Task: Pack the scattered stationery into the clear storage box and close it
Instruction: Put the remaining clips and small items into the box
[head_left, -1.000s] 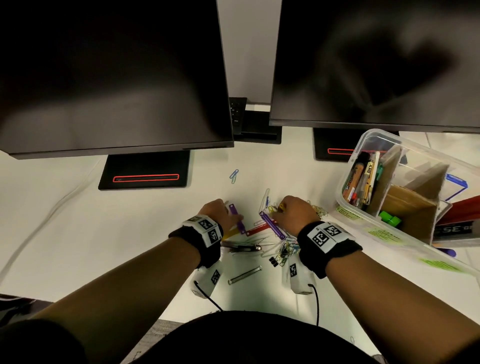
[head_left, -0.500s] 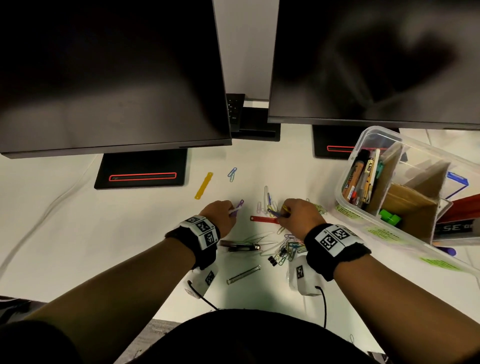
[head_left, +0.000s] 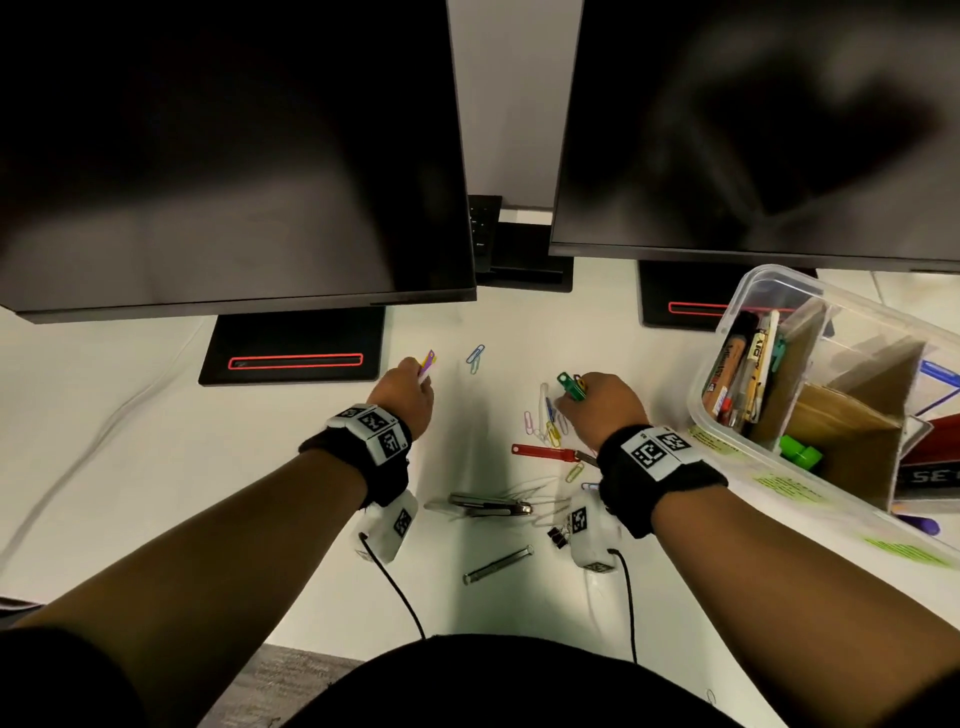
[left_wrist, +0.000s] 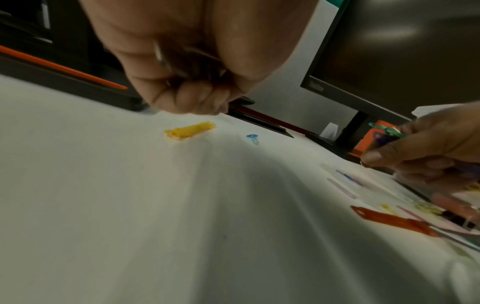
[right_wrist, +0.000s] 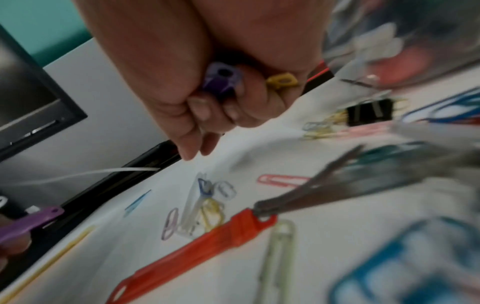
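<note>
My left hand (head_left: 410, 382) pinches a purple plastic strip (head_left: 426, 368) and hovers over a yellow strip (left_wrist: 191, 130) lying on the white desk. My right hand (head_left: 576, 402) grips a small bundle of strips: a green one (head_left: 569, 384) sticks out forward, and purple (right_wrist: 221, 80) and yellow (right_wrist: 281, 81) ends show under the palm. A red strip (head_left: 545, 453) lies on the desk beside my right wrist, with loose paper clips (head_left: 545, 423) just ahead of it. The clear storage box (head_left: 769, 283) stands open at the right.
Two monitors on black bases (head_left: 291, 348) stand across the back. A blue clip pair (head_left: 475, 356) lies between my hands. A metal tool (head_left: 491, 506), a metal rod (head_left: 498, 564) and a black binder clip (head_left: 557, 535) lie near my wrists. The box holds pens (head_left: 743, 374) and cardboard dividers.
My left hand has moved forward and left with the purple strip, over to the yellow strip. My right hand has lifted and now shows a green strip; the red strip stays on the desk.
</note>
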